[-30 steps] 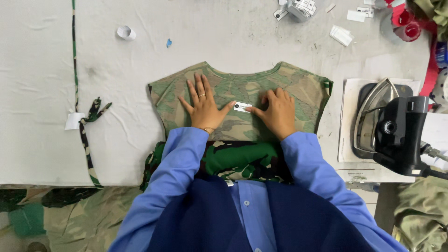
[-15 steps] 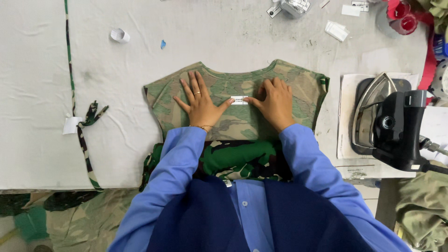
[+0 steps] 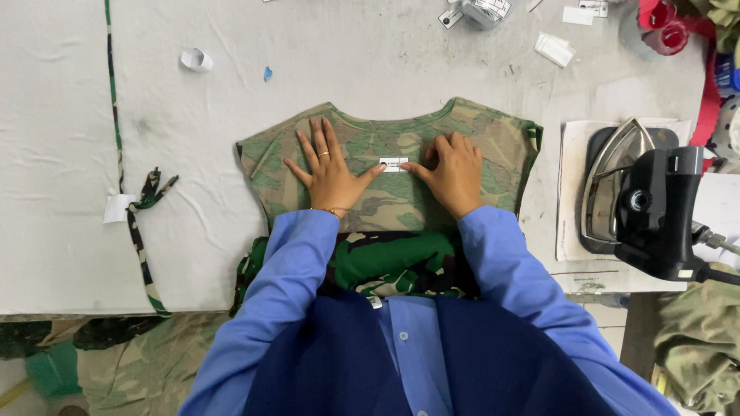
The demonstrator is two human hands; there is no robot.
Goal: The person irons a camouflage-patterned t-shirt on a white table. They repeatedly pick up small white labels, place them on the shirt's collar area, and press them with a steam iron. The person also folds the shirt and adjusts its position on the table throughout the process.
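A light camouflage shirt (image 3: 493, 142) lies flat on the white table (image 3: 362, 54), neckline away from me. My left hand (image 3: 330, 171) rests flat on it with fingers spread, thumb reaching toward a small white label (image 3: 394, 164) just below the neckline. My right hand (image 3: 451, 171) lies on the shirt to the right of the label, its fingertips touching the label's edge. A darker green camouflage cloth (image 3: 385, 262) lies under the shirt at the table's near edge, between my blue sleeves.
A black and silver iron (image 3: 644, 204) rests on a pad at the right. A camouflage strip (image 3: 142, 208) with a white tag lies at left. Small white scraps (image 3: 196, 59), paper pieces (image 3: 555, 48) and red spools (image 3: 663, 23) sit at the far edge. Camouflage fabric (image 3: 705, 339) hangs off the table at right.
Both hands stay on the shirt around the label; my right hand's fingers have shifted slightly at the label's edge. The view has tilted a little.
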